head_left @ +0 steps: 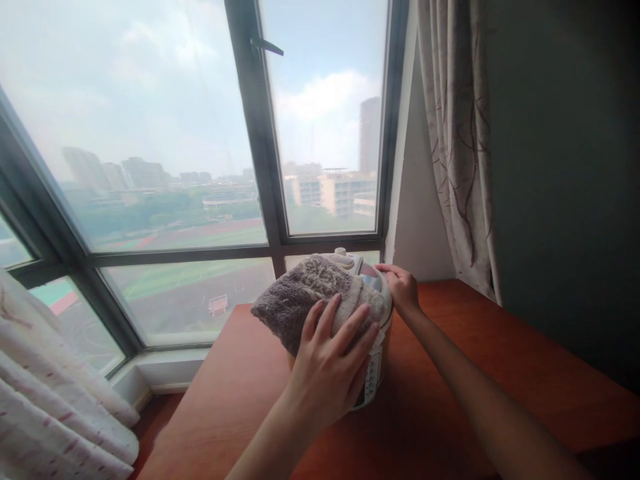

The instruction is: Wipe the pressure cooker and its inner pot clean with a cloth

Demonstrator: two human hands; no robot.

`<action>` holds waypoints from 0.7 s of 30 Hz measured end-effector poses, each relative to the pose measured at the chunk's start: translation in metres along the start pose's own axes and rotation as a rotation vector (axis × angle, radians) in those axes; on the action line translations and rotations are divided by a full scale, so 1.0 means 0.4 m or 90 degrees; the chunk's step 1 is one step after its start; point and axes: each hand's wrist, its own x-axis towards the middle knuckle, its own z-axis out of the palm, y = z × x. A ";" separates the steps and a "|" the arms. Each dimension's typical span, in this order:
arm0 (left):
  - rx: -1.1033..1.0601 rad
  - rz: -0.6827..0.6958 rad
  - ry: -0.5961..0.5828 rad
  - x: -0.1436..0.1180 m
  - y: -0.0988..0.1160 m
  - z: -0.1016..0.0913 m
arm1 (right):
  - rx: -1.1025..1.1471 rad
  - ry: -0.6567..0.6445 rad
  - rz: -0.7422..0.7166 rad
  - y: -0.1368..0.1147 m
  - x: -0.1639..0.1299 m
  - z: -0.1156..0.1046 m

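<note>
A rice cooker (pixel 374 383) with a pale lid and a panel of buttons stands on the wooden table. Over its lid lies a fluffy grey-brown cloth (pixel 295 293) with a lighter part on the right. My left hand (pixel 330 353) holds the cloth against the lid and front edge, fingers spread over it; the thumb is hidden. At the cooker's right side, my right hand (pixel 404 288) grips the rim, its index finger stretched along the edge. The other right fingers are partly hidden.
The reddish-brown table (pixel 210 413) reaches close to a large window with a dark frame (pixel 273 200). One patterned curtain (pixel 460 153) hangs at the right, another curtain (pixel 55 400) at the lower left. A window handle (pixel 267 47) sits high on the frame.
</note>
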 end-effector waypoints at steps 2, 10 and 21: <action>-0.014 0.010 -0.025 0.016 0.014 -0.013 | 0.001 -0.001 -0.001 0.000 0.000 0.000; 0.042 -0.186 -0.024 0.005 -0.129 -0.031 | 0.007 0.007 0.004 0.000 -0.001 0.003; 0.063 -0.096 0.062 -0.043 -0.034 0.028 | 0.015 0.011 0.019 0.005 0.000 0.009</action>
